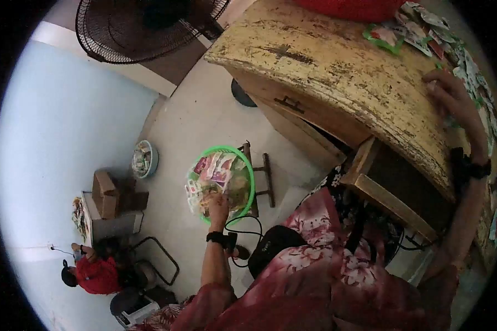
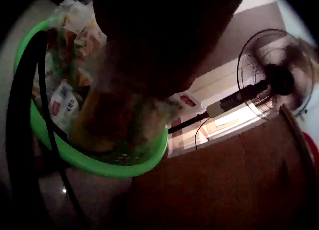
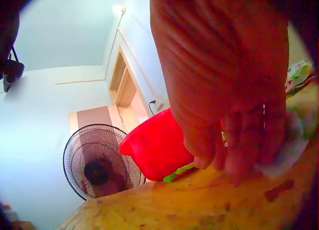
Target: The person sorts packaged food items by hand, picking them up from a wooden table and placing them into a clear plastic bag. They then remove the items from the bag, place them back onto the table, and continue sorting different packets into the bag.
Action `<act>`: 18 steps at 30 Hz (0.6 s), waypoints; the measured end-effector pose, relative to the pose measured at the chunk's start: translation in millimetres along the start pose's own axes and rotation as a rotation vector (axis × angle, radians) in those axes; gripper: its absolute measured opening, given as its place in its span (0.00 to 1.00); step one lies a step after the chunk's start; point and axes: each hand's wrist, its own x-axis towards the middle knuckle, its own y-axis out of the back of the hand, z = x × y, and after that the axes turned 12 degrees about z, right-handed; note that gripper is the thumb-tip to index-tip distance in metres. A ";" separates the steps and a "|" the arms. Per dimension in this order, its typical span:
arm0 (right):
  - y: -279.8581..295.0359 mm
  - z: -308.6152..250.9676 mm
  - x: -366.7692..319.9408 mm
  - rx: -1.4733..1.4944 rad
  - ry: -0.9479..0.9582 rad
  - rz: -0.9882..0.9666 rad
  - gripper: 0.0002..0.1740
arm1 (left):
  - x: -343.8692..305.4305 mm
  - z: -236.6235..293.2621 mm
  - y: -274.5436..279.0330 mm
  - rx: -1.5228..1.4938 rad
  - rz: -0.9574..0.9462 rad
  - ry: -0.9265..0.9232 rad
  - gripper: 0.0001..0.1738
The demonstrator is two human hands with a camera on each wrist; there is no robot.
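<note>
My left hand [image 1: 217, 207] reaches into a green-rimmed basket [image 1: 252, 185] full of printed packets [image 1: 221, 171]. In the left wrist view the hand [image 2: 159, 45] is a dark shape over a blurred yellowish packet [image 2: 102, 122], inside the green rim [image 2: 107, 169]; its fingers cannot be made out. My right hand [image 1: 450, 94] is over the worn yellow table [image 1: 326, 66], by a spread of packets [image 1: 469, 71]. The right wrist view shows that hand [image 3: 229, 85] with its fingers extended down to the tabletop [image 3: 164, 205], beside a whitish, blurred piece [image 3: 289, 152].
A red container [image 1: 350, 6] [image 3: 157, 145] stands on the table. A drawer [image 1: 397, 190] juts out below. Around are a fan [image 1: 143, 27], a small basin [image 1: 145, 159] and a cardboard box [image 1: 105, 196]. A person in red [image 1: 96, 274] is at the lower left.
</note>
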 end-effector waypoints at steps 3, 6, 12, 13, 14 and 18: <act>-0.1 10.6 2.0 -0.026 0.132 0.039 0.14 | 2.3 -56.7 -44.9 -0.009 -0.008 -0.250 0.24; 2.8 25.5 9.1 -0.059 0.257 0.033 0.15 | 16.1 -68.2 -66.5 -0.238 -0.064 -0.048 0.26; 0.8 9.8 0.0 0.024 0.076 -0.021 0.18 | 28.6 19.7 -0.1 0.060 -0.349 0.087 0.28; -2.4 5.0 -5.4 0.031 0.052 0.022 0.18 | 29.3 20.4 1.7 0.090 -0.333 0.002 0.28; -0.2 2.7 -5.4 0.085 0.064 -0.036 0.18 | 31.2 11.2 3.2 0.112 -0.319 -0.090 0.28; 1.5 -3.8 -9.0 0.100 0.144 -0.005 0.16 | 51.6 4.6 5.3 0.203 -0.287 -0.193 0.30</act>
